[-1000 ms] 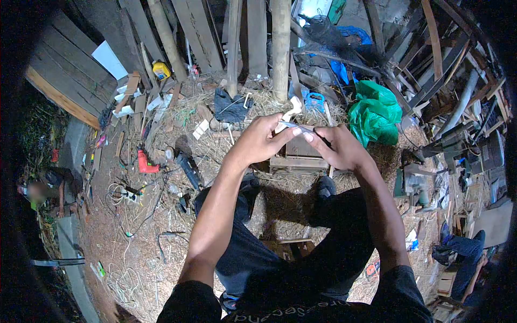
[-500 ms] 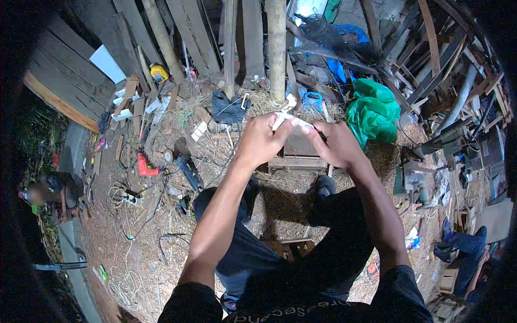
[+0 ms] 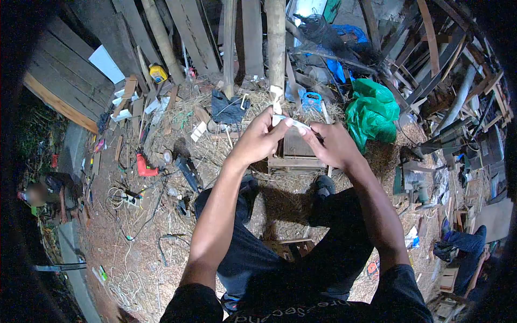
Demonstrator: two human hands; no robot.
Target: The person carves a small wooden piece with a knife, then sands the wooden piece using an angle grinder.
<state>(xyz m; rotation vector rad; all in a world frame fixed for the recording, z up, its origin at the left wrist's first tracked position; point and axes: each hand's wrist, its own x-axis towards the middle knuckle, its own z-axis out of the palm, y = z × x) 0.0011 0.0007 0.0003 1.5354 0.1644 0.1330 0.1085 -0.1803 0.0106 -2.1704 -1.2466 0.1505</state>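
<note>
A small white strip (image 3: 293, 122) spans between my two hands at chest height. My left hand (image 3: 260, 139) pinches its left end between thumb and fingers. The right end is pinched by my right hand (image 3: 332, 144), thumb against the strip. A pale, crumpled piece (image 3: 277, 98) sticks up just beyond my left fingers; whether it joins the strip I cannot tell. Below and behind the hands stands a low wooden box (image 3: 298, 163) on the ground, partly hidden by them.
A red power tool (image 3: 144, 166) and a dark grinder (image 3: 187, 171) lie on the left. A green plastic bag (image 3: 372, 114) sits at right. Cords (image 3: 126, 285) cover the lower-left ground. One person (image 3: 54, 194) is at far left, another (image 3: 467, 253) at far right.
The strip has tilted and flattened slightly between my hands. The pale crumpled piece now shows higher above my left fingers. Both hands have shifted only a little.
</note>
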